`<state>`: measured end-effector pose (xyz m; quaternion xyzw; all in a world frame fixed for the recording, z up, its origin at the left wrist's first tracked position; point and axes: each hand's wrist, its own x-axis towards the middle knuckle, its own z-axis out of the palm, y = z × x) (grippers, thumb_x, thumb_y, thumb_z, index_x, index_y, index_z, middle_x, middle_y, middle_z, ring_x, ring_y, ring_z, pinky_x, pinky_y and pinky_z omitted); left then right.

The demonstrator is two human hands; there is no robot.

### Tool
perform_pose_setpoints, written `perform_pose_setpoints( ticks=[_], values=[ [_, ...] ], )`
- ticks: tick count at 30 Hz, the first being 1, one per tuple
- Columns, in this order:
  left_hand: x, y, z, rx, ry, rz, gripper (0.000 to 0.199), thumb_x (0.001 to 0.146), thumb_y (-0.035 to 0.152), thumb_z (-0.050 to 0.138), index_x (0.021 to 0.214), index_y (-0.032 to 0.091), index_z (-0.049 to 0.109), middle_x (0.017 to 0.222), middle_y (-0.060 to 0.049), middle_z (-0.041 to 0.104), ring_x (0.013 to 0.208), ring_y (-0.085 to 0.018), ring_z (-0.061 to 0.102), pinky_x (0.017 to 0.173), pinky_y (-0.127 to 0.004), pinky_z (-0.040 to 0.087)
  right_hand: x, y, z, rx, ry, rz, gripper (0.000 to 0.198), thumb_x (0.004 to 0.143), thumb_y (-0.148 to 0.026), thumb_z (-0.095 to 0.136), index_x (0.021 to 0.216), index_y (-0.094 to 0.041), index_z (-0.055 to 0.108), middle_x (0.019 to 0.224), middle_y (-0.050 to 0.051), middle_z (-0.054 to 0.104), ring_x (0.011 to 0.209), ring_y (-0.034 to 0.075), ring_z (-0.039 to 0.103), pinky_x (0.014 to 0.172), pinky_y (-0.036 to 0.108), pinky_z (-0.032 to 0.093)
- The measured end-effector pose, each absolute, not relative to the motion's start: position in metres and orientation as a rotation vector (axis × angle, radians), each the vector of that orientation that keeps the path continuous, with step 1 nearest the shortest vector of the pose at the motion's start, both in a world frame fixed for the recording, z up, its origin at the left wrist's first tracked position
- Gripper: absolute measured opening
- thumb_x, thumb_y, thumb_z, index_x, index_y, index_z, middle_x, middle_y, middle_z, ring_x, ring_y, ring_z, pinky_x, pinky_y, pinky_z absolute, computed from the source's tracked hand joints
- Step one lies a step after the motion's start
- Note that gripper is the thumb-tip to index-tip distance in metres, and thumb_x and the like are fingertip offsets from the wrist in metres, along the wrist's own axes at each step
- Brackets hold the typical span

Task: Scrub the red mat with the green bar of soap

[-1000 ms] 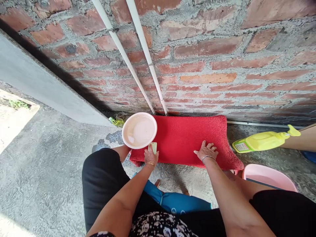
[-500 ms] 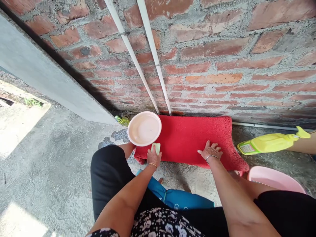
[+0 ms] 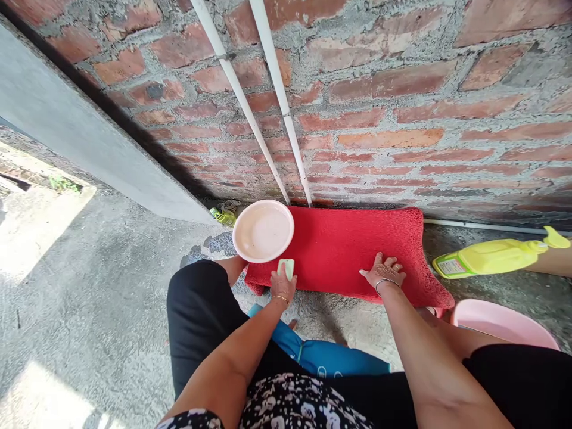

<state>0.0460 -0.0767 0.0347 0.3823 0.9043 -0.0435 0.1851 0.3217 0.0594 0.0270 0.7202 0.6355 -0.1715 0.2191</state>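
A red, fuzzy-edged mat (image 3: 335, 238) lies spread over a low support against the brick wall. My left hand (image 3: 282, 286) is closed on a pale green rounded block, like a bar of soap (image 3: 286, 268), at the mat's near left edge. Just beyond that hand, a pale pink basin (image 3: 263, 231) sits on the mat's left end, apparently with water in it. My right hand (image 3: 384, 274) rests on the right part of the mat, fingers spread and holding nothing.
A yellow pump bottle (image 3: 491, 257) stands to the right, above a pink tub (image 3: 504, 325). A small green bottle (image 3: 222, 215) is behind the basin. White pipes (image 3: 277, 77) run down the brick wall (image 3: 379, 83). Blue fabric (image 3: 330, 357) hangs between my legs.
The whole view has shifted very slightly. Both hands keep nearly the same places on the mat, with the left still gripping the bar of soap.
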Motion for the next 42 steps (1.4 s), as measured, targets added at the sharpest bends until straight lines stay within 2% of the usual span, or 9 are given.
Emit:
perform_pose_setpoints(
  ticks=[4,7,13,20,23,27,30,37,42],
  values=[
    [0.027,-0.071,0.036,0.837,2.679,-0.127,0.068,0.090,0.052,0.045,0.150,0.024,0.032,0.119,-0.016,0.050,0.104,-0.029,0.057,0.081,-0.038,0.048,0.321,0.060,0.028,1.994,1.746,-0.482,0.096,0.082,-0.070,0.045,0.154,-0.014,0.017,0.153,0.030,0.018,0.137,0.046,0.027,0.098,0.063,0.029],
    [0.046,-0.073,0.028,1.162,2.552,-0.186,0.071,0.088,0.050,0.051,0.151,0.024,0.033,0.122,-0.015,0.050,0.107,-0.028,0.053,0.085,-0.037,0.047,0.321,0.060,0.029,1.994,1.744,-0.474,0.092,0.084,-0.066,0.047,0.154,-0.014,0.018,0.153,0.030,0.018,0.137,0.045,0.028,0.099,0.060,0.030],
    [0.078,-0.081,0.019,1.673,2.162,-0.175,0.071,0.083,0.052,0.058,0.148,0.036,0.036,0.124,-0.009,0.051,0.111,-0.026,0.049,0.092,-0.037,0.045,0.320,0.059,0.032,1.992,1.743,-0.451,0.087,0.086,-0.062,0.047,0.154,-0.014,0.020,0.153,0.028,0.020,0.136,0.045,0.029,0.099,0.056,0.032],
    [0.033,-0.073,0.030,0.877,2.696,-0.125,0.070,0.090,0.050,0.046,0.151,0.021,0.031,0.119,-0.016,0.051,0.102,-0.028,0.056,0.082,-0.038,0.048,0.321,0.060,0.030,1.995,1.744,-0.482,0.093,0.084,-0.067,0.046,0.155,-0.015,0.015,0.153,0.029,0.018,0.137,0.045,0.027,0.099,0.061,0.029],
    [0.053,-0.077,0.024,1.163,2.570,-0.192,0.073,0.088,0.048,0.050,0.152,0.020,0.029,0.123,-0.017,0.049,0.107,-0.029,0.052,0.084,-0.038,0.048,0.321,0.060,0.028,1.990,1.749,-0.458,0.090,0.085,-0.065,0.047,0.154,-0.014,0.019,0.153,0.029,0.019,0.136,0.045,0.028,0.099,0.058,0.031],
    [0.100,-0.084,0.012,1.652,2.198,-0.251,0.076,0.084,0.046,0.059,0.152,0.030,0.031,0.124,-0.013,0.050,0.111,-0.029,0.048,0.087,-0.040,0.046,0.322,0.060,0.028,1.992,1.757,-0.451,0.090,0.085,-0.064,0.049,0.153,-0.014,0.020,0.153,0.029,0.020,0.136,0.044,0.029,0.099,0.056,0.031],
    [0.107,-0.083,0.011,1.657,2.179,-0.188,0.073,0.084,0.047,0.059,0.150,0.030,0.034,0.123,-0.013,0.051,0.109,-0.028,0.049,0.088,-0.040,0.046,0.322,0.060,0.029,1.996,1.762,-0.458,0.094,0.083,-0.068,0.050,0.153,-0.014,0.020,0.152,0.030,0.020,0.136,0.045,0.029,0.099,0.059,0.030],
    [0.054,-0.064,0.020,1.185,2.607,-0.103,0.070,0.090,0.047,0.049,0.152,0.020,0.031,0.116,-0.015,0.051,0.102,-0.026,0.053,0.088,-0.038,0.045,0.322,0.059,0.030,1.989,1.750,-0.470,0.089,0.085,-0.064,0.047,0.154,-0.014,0.019,0.153,0.028,0.019,0.137,0.044,0.027,0.100,0.058,0.030],
    [0.087,-0.071,0.013,1.584,2.393,-0.254,0.072,0.086,0.049,0.054,0.151,0.025,0.033,0.119,-0.014,0.051,0.105,-0.027,0.051,0.083,-0.037,0.047,0.322,0.061,0.029,1.983,1.738,-0.492,0.094,0.084,-0.066,0.046,0.155,-0.014,0.014,0.154,0.028,0.016,0.138,0.045,0.025,0.101,0.061,0.028]
  ],
)
